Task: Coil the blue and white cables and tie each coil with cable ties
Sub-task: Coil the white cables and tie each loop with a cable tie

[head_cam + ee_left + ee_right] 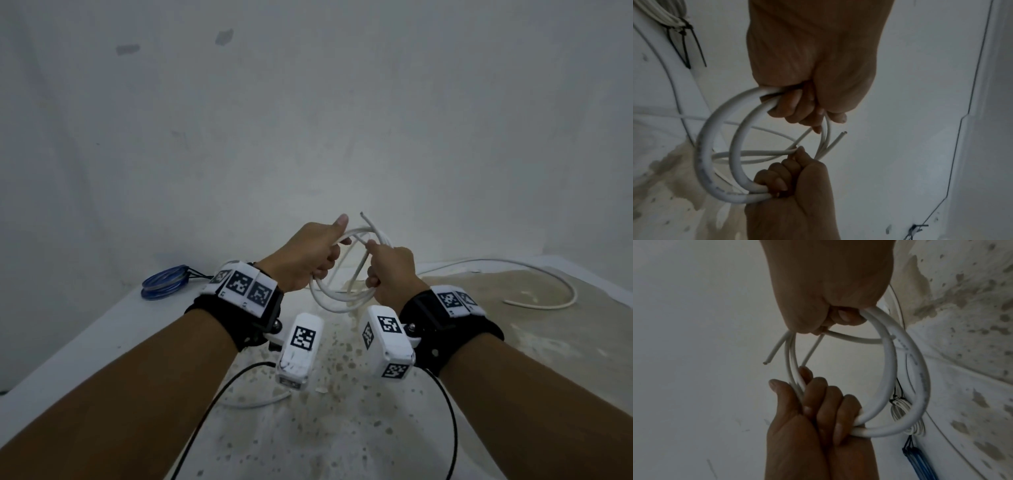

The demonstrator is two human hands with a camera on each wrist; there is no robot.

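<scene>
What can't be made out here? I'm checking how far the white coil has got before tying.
- White cable: the loop count is hidden inside the left hand and right hand in all views.
- Its loose tail: the free length can't be judged, since the right forearm covers part of it in the head view.
- Blue coil: its ties are too small there; the frame edge cuts it in the right wrist view.

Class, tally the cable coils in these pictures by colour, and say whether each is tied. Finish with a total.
Blue coil, tied: 1
Tied white coil: 1
Untied white coil, gripped by left hand and right hand: 1
Total: 3
</scene>
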